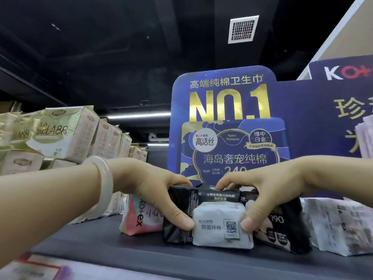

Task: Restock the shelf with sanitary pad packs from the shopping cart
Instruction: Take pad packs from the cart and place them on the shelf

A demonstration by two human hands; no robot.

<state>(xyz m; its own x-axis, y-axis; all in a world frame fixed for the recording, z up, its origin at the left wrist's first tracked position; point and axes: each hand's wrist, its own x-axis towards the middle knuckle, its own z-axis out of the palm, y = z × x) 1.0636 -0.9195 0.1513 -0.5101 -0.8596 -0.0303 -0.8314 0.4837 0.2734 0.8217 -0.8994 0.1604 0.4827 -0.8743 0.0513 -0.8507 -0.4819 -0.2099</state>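
Both hands, left hand (155, 190) and right hand (268, 190), clamp a black-and-white pad pack (220, 223) near the dark shelf (121, 239) front edge, wedged between a pink pack (139, 217) and black pack (282, 229).

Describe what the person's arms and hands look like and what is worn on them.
Both forearms are bare, with no sleeves or gloves in view. The left hand has a pale, translucent white bangle around its wrist, smooth and thick. The right hand wears nothing visible: no ring, watch or bracelet. Fingernails are short and unpainted.
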